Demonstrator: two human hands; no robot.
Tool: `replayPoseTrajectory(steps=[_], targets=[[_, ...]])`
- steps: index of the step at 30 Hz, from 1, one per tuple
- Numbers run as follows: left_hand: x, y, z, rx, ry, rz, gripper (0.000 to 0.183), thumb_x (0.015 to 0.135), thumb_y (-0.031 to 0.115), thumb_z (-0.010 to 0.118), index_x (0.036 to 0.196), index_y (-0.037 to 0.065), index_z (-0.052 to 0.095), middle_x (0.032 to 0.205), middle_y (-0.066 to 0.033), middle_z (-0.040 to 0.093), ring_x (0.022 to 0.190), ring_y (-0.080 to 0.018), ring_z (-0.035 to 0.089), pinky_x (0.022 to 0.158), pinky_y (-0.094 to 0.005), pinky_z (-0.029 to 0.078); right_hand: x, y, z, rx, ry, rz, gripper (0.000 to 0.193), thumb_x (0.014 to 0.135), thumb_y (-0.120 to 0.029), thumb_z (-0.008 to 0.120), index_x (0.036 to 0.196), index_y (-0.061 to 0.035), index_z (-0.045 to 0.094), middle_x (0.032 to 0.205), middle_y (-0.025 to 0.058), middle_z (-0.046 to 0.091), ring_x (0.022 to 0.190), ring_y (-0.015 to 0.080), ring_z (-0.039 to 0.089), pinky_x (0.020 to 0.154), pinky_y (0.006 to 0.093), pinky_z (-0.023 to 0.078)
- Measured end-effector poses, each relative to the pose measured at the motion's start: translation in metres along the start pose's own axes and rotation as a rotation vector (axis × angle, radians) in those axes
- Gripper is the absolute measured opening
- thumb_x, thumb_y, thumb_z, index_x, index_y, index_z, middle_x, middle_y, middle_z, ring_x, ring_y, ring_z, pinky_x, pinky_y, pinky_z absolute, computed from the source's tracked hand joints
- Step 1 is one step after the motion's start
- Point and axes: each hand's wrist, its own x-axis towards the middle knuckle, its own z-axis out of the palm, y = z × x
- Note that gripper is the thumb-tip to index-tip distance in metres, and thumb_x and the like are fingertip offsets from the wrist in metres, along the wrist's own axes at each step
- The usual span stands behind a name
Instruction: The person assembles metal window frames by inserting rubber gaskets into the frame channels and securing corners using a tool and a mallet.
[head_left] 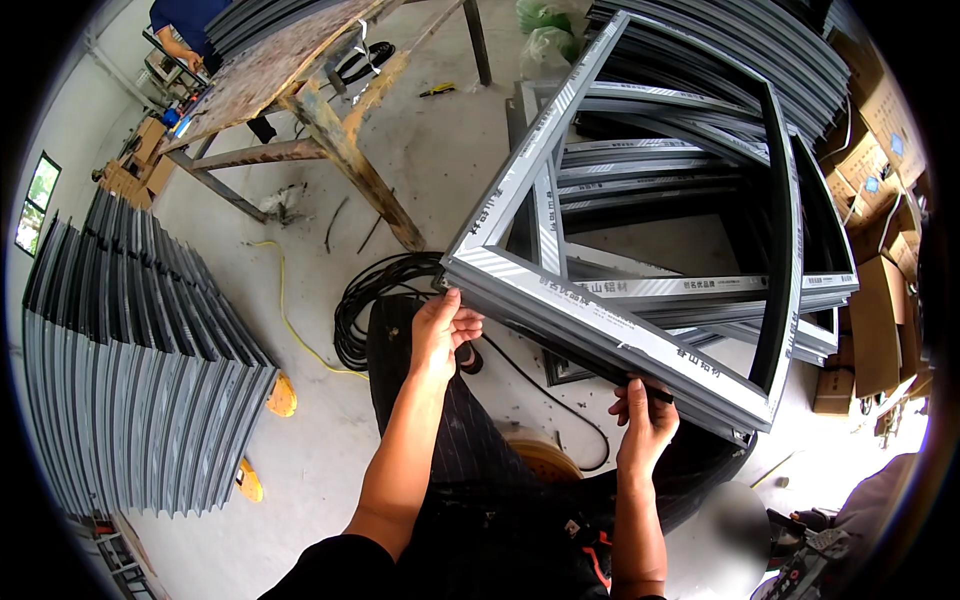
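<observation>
In the head view, right of centre and ahead of the person's lap, I have a dark grey rectangular metal frame (610,302) faced with pale printed film, reaching out over a heap of similar dark grey, film-faced metal frames (640,147). The bare left hand (433,338) is at its near-left corner, thumb against the rail and fingers part-curled; the bare right hand (648,430) is farther right along the near rail, fingers bent beside a small black piece (661,394). From here I cannot tell whether either grip clamps the rail or merely touches it. I judge the step in hand to be work along this near rail; the next move calls for a steady frame, since it could slide over those beneath. Bold dark characters, finer lines and slanted stripes mark the film; on the brown cardboard boxes (875,322), pale blue labels (872,184) are too small to read.
</observation>
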Motion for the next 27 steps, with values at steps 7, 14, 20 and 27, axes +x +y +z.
replayPoseTrajectory(steps=[7, 14, 20, 27], targets=[[-0.015, 0.005, 0.014, 0.038, -0.155, -0.224, 0.033, 0.088, 0.038, 0.07, 0.093, 0.007, 0.057, 0.084, -0.009, 0.067, 0.078, -0.0218, 0.068, 0.069, -0.0339, 0.056, 0.0, -0.004, 0.0, 0.047, 0.04, 0.03, 0.019, 0.094, -0.019, 0.063, 0.091, 0.0007, 0.063, 0.069, 0.0071, 0.063, 0.053, 0.0099, 0.054, 0.049, 0.0213, 0.038], [-0.011, -0.011, 0.012, 0.104, -0.104, -0.147, 0.031, 0.087, 0.033, 0.072, 0.087, 0.006, 0.058, 0.087, -0.0113, 0.069, 0.077, -0.0197, 0.068, 0.062, -0.0284, 0.054, -0.009, -0.008, -0.001, 0.136, 0.037, 0.104, 0.027, 0.093, -0.017, 0.063, 0.074, 0.0022, 0.062, 0.067, 0.0076, 0.06, 0.05, 0.0117, 0.053, 0.047, 0.0233, 0.037], [-0.018, -0.016, 0.021, 0.146, -0.201, -0.186, 0.03, 0.088, 0.035, 0.071, 0.087, 0.008, 0.059, 0.083, -0.0108, 0.069, 0.075, -0.0171, 0.067, 0.064, -0.0288, 0.053, -0.004, 0.005, 0.001, 0.092, 0.084, 0.071, 0.02, 0.092, -0.019, 0.067, 0.084, -0.0016, 0.062, 0.066, 0.0054, 0.061, 0.051, 0.0099, 0.052, 0.048, 0.0218, 0.037], [-0.031, -0.014, 0.034, 0.108, -0.159, -0.208, 0.026, 0.087, 0.03, 0.072, 0.081, 0.008, 0.059, 0.078, -0.0095, 0.069, 0.069, -0.0151, 0.065, 0.063, -0.0256, 0.051, -0.001, 0.01, -0.001, 0.071, 0.097, 0.066, 0.021, 0.092, -0.02, 0.067, 0.084, -0.0008, 0.062, 0.066, 0.0059, 0.062, 0.05, 0.0097, 0.053, 0.046, 0.0211, 0.037]])
